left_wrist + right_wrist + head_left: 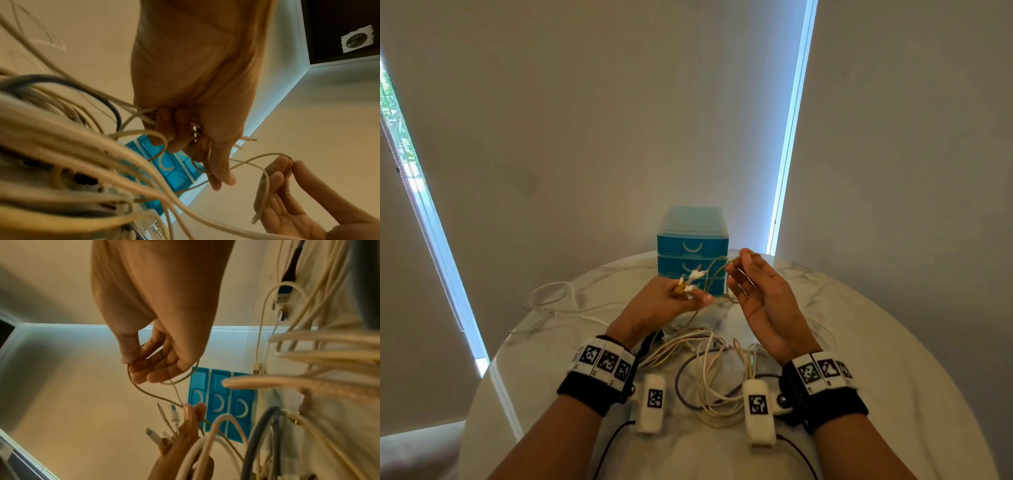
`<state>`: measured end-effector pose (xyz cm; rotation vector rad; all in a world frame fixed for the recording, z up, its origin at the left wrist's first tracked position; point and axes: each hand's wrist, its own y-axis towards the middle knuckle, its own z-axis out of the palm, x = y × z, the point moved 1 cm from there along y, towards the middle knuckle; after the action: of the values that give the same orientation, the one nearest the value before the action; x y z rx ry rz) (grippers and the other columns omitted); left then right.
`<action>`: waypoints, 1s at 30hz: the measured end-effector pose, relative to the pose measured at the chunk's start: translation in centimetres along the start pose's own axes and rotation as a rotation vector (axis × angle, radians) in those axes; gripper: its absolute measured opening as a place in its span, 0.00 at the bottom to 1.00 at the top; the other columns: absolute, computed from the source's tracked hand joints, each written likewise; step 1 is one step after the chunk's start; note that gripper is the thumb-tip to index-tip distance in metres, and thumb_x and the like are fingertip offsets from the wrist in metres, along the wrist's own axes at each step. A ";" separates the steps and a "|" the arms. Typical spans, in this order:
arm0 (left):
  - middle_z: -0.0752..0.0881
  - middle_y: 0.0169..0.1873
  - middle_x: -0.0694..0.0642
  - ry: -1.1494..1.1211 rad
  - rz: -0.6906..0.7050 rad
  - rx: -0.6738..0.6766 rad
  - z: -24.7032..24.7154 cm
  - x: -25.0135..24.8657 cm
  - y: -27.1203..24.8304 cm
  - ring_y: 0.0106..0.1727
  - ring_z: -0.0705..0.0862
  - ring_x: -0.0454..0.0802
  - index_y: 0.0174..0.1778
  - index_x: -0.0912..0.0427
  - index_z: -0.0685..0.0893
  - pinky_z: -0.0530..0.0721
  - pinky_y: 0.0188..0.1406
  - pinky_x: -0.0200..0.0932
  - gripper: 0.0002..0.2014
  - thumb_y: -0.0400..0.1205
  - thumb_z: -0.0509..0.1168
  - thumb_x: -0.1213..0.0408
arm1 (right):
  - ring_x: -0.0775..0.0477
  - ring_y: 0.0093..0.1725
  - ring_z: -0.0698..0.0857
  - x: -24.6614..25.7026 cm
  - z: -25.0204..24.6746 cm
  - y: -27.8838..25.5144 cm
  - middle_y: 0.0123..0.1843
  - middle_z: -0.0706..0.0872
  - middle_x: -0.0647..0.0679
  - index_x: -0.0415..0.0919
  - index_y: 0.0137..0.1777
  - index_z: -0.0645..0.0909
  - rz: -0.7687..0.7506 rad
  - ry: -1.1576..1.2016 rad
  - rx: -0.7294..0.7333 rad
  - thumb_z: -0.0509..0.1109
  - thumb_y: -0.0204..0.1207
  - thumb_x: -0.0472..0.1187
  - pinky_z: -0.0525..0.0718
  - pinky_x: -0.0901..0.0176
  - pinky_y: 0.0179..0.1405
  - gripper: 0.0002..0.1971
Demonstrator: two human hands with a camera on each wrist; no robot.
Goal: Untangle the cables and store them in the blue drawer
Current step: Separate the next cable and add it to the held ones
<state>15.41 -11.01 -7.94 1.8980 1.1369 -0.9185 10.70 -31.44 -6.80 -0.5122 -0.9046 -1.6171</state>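
My left hand (688,295) is raised over the table and grips a bunch of cable ends, with white plugs (694,276) sticking out past the fingers. From it a thin beige cable (711,277) loops across to my right hand (742,259), which pinches it between thumb and fingertip; the other fingers are relaxed. The right wrist view shows the pinch (131,364) and the loop hanging below. A tangle of pale and dark cables (709,373) lies on the table under both wrists. Behind the hands stands the blue drawer unit (693,251), all three drawers closed.
The round white marble table (876,342) ends close to the drawer unit and the wall. A separate white cable (558,298) lies loose at the left of the table. Closed blinds hang behind, with bright window gaps at left and right.
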 end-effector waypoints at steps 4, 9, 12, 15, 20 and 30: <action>0.97 0.46 0.52 -0.094 0.008 -0.229 -0.5 -0.1 0.0 0.53 0.94 0.51 0.49 0.52 0.98 0.89 0.60 0.56 0.14 0.81 0.80 0.44 | 0.45 0.61 0.92 -0.5 -0.4 0.1 0.59 0.94 0.42 0.41 0.69 0.87 0.002 -0.077 0.011 0.74 0.83 0.40 0.90 0.52 0.63 0.15; 0.93 0.33 0.39 -0.400 0.069 -0.409 -1.0 -1.9 -0.8 0.33 0.88 0.31 0.54 0.55 0.97 0.83 0.43 0.33 0.13 0.83 0.78 0.49 | 0.37 0.66 0.92 -3.3 -0.4 -0.7 0.63 0.95 0.41 0.37 0.69 0.89 0.355 -0.528 0.171 0.72 0.89 0.39 0.91 0.50 0.62 0.13; 0.92 0.34 0.42 -0.437 0.079 -0.448 -1.3 -2.3 -0.8 0.27 0.82 0.30 0.51 0.55 0.96 0.79 0.45 0.42 0.14 0.84 0.77 0.46 | 0.37 0.65 0.94 -4.2 -0.1 -0.9 0.60 0.96 0.40 0.37 0.65 0.91 0.451 -0.760 0.232 0.74 0.88 0.40 0.92 0.46 0.68 0.11; 0.96 0.44 0.49 -0.427 0.101 -0.351 -1.0 -3.2 -1.3 0.29 0.83 0.29 0.51 0.55 0.96 0.80 0.61 0.60 0.15 0.85 0.75 0.46 | 0.40 0.58 0.96 -4.3 0.4 -0.5 0.58 0.97 0.41 0.43 0.67 0.88 0.345 -0.716 0.104 0.78 0.84 0.38 0.95 0.52 0.58 0.13; 0.97 0.50 0.48 -0.346 0.143 -0.258 -0.6 -3.8 -1.3 0.59 0.93 0.40 0.53 0.51 0.97 0.84 0.73 0.58 0.13 0.86 0.74 0.46 | 0.48 0.52 0.96 -5.0 0.6 -0.9 0.53 0.97 0.46 0.45 0.62 0.94 0.237 -0.799 0.129 0.80 0.84 0.41 0.93 0.57 0.53 0.09; 0.93 0.40 0.39 -0.361 0.068 -0.485 -2.4 -1.0 -0.5 0.35 0.84 0.30 0.55 0.44 0.96 0.77 0.41 0.44 0.11 0.87 0.73 0.43 | 0.42 0.56 0.96 -2.1 -0.9 0.0 0.54 0.97 0.41 0.35 0.64 0.90 -0.122 -0.351 -0.346 0.77 0.86 0.42 0.94 0.54 0.52 0.12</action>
<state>15.06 -9.15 -6.00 1.3092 0.9619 -0.8160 11.34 -30.85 -8.86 -1.0229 -0.9277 -1.8398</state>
